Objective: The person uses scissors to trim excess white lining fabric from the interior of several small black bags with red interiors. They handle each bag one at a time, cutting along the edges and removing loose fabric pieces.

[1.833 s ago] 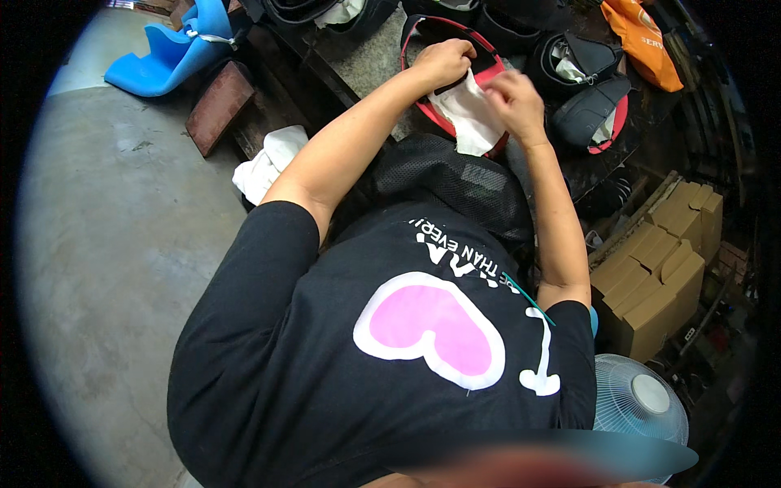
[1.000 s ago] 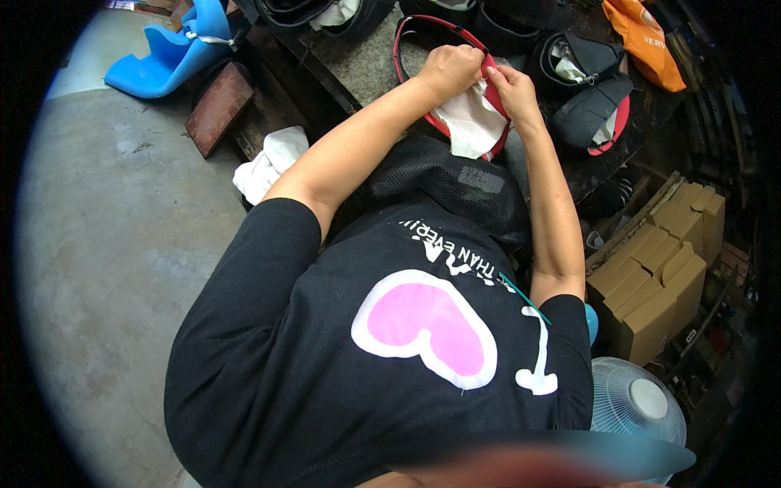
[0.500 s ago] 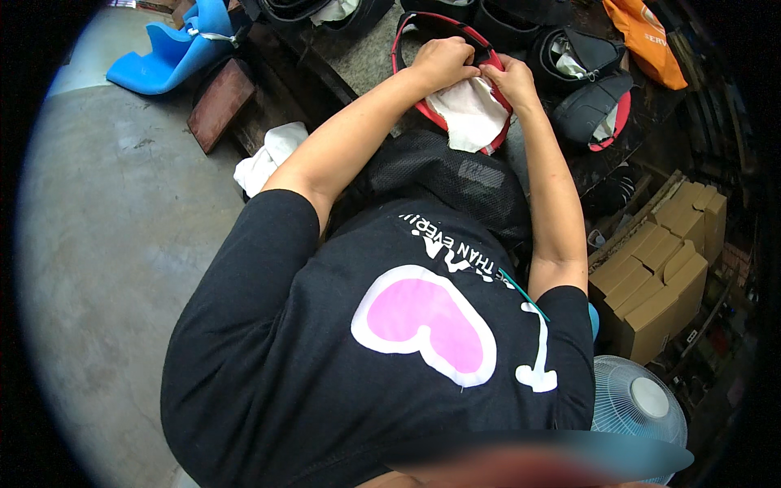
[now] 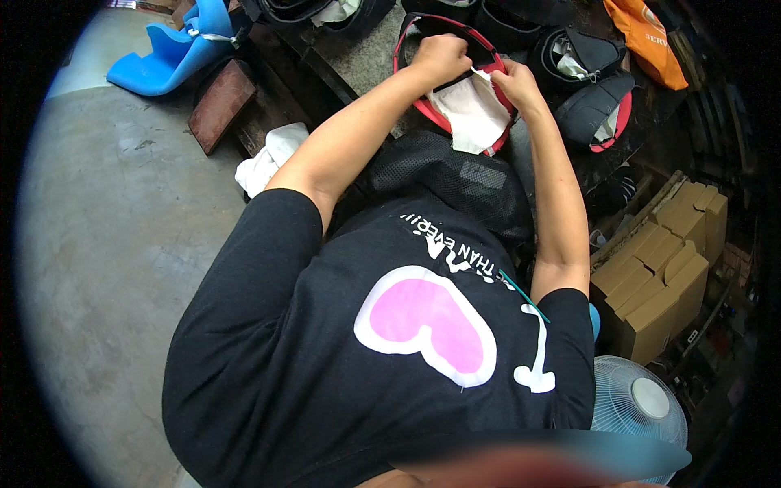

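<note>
A black cap with red edging (image 4: 439, 119) lies with its hollow side up, just in front of my body. A white piece of cloth or paper (image 4: 473, 118) covers the near part of its inside. My left hand (image 4: 442, 58) is closed over the cap's opening; whatever its fingers hold is hidden. At the cap's right edge my right hand (image 4: 515, 84) pinches the red rim, thumb and fingers together. A small bit of white shows between the two hands.
Several black caps stuffed with white material surround the work spot, one (image 4: 592, 114) red-edged. An orange bag (image 4: 648, 41) hangs at the far right. Cardboard boxes (image 4: 655, 268) and a fan (image 4: 643, 403) stand at right. A blue plastic piece (image 4: 175, 50) and white cloth (image 4: 272, 156) are left.
My left hand has drawn slightly left, away from my right hand, opening a small gap between them. My right hand stays at the cap's rim.
</note>
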`<action>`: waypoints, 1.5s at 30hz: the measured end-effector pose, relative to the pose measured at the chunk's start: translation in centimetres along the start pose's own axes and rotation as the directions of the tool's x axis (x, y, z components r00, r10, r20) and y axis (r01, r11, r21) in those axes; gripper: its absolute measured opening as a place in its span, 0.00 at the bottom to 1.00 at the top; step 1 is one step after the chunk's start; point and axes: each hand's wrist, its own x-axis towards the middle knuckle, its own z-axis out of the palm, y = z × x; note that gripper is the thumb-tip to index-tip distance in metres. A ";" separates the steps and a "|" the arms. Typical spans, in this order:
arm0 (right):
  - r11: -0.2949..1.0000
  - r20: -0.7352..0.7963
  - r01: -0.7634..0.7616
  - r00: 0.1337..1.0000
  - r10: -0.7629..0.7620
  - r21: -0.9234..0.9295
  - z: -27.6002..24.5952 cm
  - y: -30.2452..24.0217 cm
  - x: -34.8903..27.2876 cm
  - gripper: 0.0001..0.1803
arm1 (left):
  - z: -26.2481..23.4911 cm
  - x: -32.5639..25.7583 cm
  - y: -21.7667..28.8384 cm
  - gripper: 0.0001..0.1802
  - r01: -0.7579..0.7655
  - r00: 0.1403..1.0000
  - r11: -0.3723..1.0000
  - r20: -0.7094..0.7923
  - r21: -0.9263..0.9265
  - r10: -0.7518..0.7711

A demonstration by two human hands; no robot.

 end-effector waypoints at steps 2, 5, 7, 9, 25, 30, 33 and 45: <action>0.994 -0.010 0.101 0.995 -0.101 0.032 0.1 0.0 -0.1 0.18 | -0.1 -0.2 -0.3 0.14 0.091 0.995 0.993 0.042 -0.079 -0.088; 0.984 -0.027 0.135 0.990 -0.139 -0.115 0.6 -0.3 -0.3 0.19 | 0.2 -0.7 -0.2 0.17 -0.019 1.000 0.998 0.017 -0.052 0.020; 0.970 -0.082 0.158 0.981 -0.176 -0.185 1.0 -0.6 -0.5 0.20 | 0.3 -0.8 -0.1 0.20 -0.020 1.000 0.999 0.016 -0.037 0.021; 0.969 -0.123 0.142 0.978 -0.169 -0.200 1.4 -0.8 -0.8 0.22 | 0.0 -0.6 0.1 0.19 -0.039 0.999 0.999 0.026 -0.027 0.039; 0.974 -0.065 0.212 0.974 -0.217 -0.078 0.9 0.5 -1.3 0.24 | -0.4 -0.6 0.0 0.13 -0.145 0.987 0.989 -0.073 0.024 0.146; 0.966 -0.051 0.247 0.967 -0.251 -0.079 0.7 1.2 -1.1 0.24 | -0.2 -1.1 1.5 0.16 -0.174 0.984 0.984 -0.034 0.033 0.175; 0.985 -0.048 0.172 0.984 -0.173 -0.024 0.8 1.8 -0.8 0.22 | -0.3 -0.7 1.7 0.14 -0.222 0.975 0.970 0.003 0.101 0.223; 0.986 -0.123 0.135 0.985 -0.123 0.095 1.6 2.0 -0.5 0.21 | 0.9 -0.6 1.6 0.13 -0.169 0.975 0.984 -0.135 0.055 0.175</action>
